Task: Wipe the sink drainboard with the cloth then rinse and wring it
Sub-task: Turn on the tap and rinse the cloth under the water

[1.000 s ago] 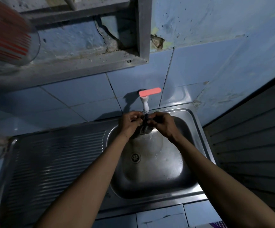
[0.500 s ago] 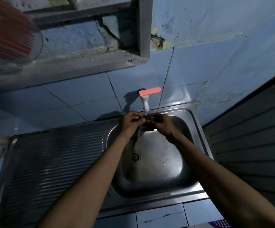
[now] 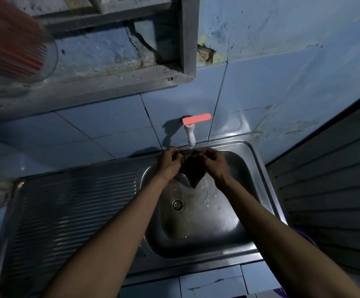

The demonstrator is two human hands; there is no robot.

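Rinsing is the step; left hand (image 3: 167, 163) and right hand (image 3: 214, 163) fingers pinch the cloth (image 3: 190, 168) top edge. Better keep it spread at 6 o'clock under the tap (image 3: 190, 136); rub, then wring.

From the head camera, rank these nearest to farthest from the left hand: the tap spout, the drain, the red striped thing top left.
From the left hand:
1. Tap spout, just up and right, above the cloth.
2. Drain, below in the basin.
3. Red striped object, far upper left.

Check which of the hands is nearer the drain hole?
Left. The left hand grips the cloth almost straight above the drain hole; the right hand grips it farther to the right.
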